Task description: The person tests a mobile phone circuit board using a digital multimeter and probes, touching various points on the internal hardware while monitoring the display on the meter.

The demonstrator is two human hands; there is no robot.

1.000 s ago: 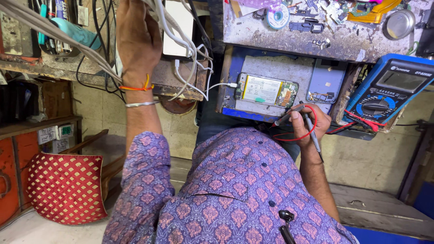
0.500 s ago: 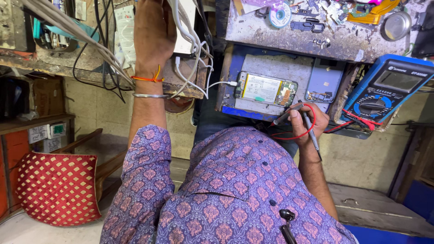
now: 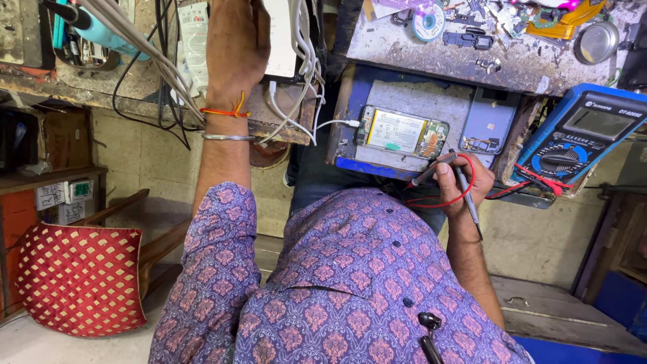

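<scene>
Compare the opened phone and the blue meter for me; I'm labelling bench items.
The opened phone lies flat on the bench with its back off and a white cable plugged in; the blue meter is cased and leans tilted. The phone is slimmer, the meter bulkier with a dial. Both sit near the right hand.

A red cushion with a gold diamond pattern rests on a wooden chair. A round metal tin and a solder spool lie on the table.

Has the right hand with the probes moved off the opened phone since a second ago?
No. The right hand holds the probes by the same lower right corner of the phone, left of the blue multimeter.
</scene>
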